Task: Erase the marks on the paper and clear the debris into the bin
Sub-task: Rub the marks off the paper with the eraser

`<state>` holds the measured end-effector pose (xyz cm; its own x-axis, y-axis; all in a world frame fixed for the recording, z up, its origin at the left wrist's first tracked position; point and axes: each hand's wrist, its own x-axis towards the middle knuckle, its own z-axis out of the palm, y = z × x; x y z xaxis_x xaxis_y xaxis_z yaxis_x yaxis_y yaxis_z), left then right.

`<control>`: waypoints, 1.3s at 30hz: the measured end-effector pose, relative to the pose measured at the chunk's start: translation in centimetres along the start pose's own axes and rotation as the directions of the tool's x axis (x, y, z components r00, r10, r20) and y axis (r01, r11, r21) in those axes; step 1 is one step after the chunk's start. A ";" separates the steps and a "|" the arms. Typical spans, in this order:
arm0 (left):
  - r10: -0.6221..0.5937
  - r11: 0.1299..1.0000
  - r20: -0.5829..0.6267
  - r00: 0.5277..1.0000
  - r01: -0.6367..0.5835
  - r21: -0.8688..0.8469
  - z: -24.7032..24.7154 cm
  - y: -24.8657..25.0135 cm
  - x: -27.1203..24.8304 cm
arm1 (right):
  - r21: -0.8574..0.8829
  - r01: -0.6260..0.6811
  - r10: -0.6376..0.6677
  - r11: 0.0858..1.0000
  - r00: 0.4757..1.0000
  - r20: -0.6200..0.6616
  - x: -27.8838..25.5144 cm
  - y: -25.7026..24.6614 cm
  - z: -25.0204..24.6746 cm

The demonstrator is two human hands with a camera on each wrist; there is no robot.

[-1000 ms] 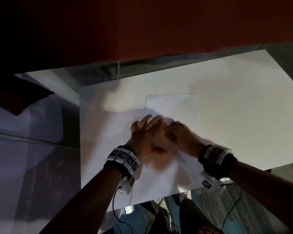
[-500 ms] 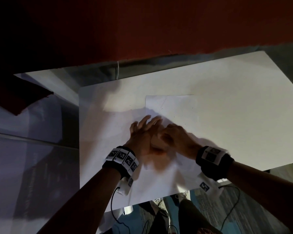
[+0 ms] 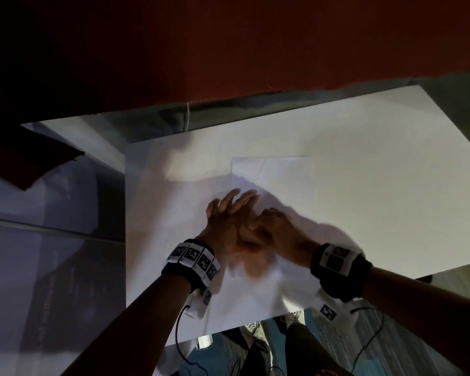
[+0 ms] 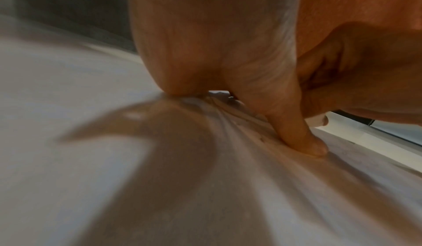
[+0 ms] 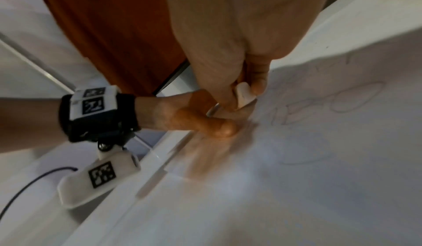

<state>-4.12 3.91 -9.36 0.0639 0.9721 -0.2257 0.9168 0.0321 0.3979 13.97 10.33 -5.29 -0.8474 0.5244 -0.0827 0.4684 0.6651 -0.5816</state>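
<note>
A white sheet of paper [image 3: 280,175] lies on the white table [image 3: 377,164]. My left hand [image 3: 228,213] lies flat on the sheet with fingers spread, its thumb [image 4: 303,141] pressing the paper [image 4: 228,186] down. Right beside it, my right hand [image 3: 274,226] pinches a small white eraser [image 5: 244,94] between thumb and fingers, its tip on the paper [image 5: 319,159] just over the left thumb [image 5: 214,125]. Faint pencil marks [image 5: 356,100] run to the right of the eraser. No bin is in view.
The table's near edge [image 3: 228,332] runs just behind both wrists, with my legs and cables below it. A dark red wall [image 3: 228,44] stands beyond the table's far edge. A white surface [image 3: 52,199] lies to the left, lower than the table.
My right hand has slid a little left and right over the paper beside the left hand, rubbing with the eraser. The left hand has stayed pressed in place.
</note>
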 end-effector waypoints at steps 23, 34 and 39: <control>0.010 1.000 -0.008 1.000 -0.010 -0.012 0.1 -0.1 0.0 | 0.026 -0.018 0.021 0.999 0.995 -0.094 -1.1 1.3 0.0; 0.007 1.000 0.011 1.000 -0.007 0.021 -0.2 0.2 0.0 | 0.045 -0.097 0.104 0.994 0.980 -0.172 -0.3 3.1 -1.9; 0.000 0.999 0.001 1.000 -0.001 0.040 0.3 0.0 0.0 | 0.079 -0.030 0.035 0.996 0.998 -0.060 -1.5 -0.1 0.7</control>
<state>-4.01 3.86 -9.60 0.0649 0.9718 -0.2267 0.9317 0.0224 0.3626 14.95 9.08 -5.69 -0.8139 0.5784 -0.0545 0.4727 0.6048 -0.6408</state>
